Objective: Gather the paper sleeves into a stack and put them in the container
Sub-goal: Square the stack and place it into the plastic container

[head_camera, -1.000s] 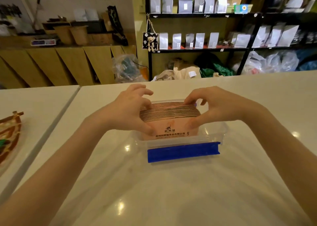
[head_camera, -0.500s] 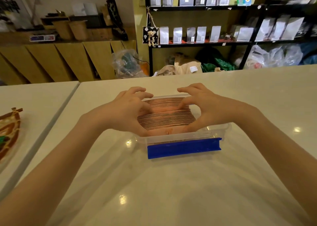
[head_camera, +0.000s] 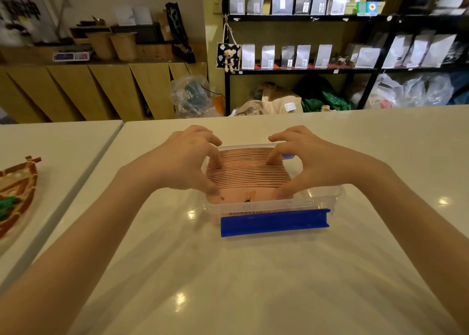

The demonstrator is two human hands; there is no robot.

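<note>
A stack of pink-brown paper sleeves [head_camera: 247, 172] stands on edge inside a clear plastic container [head_camera: 327, 197] with a blue clip [head_camera: 274, 222] on its near side. My left hand [head_camera: 187, 162] presses on the stack's left end, thumb at the front sleeve and fingertips on the top edges. My right hand [head_camera: 304, 163] does the same on the right end. Both hands rest on the sleeves from above, fingers spread and curled. The stack's lower part is hidden behind the container wall.
The container sits on a white table [head_camera: 228, 271]. A second white table with a woven boat-shaped tray [head_camera: 15, 195] lies to the left across a narrow gap. Shelves with grey pouches [head_camera: 304, 55] and wooden cabinets [head_camera: 88, 90] stand beyond the far edge.
The stack has gone down from above the rim into the container. My hands have shifted from gripping its ends to pressing on its top, and my fingers have spread wider.
</note>
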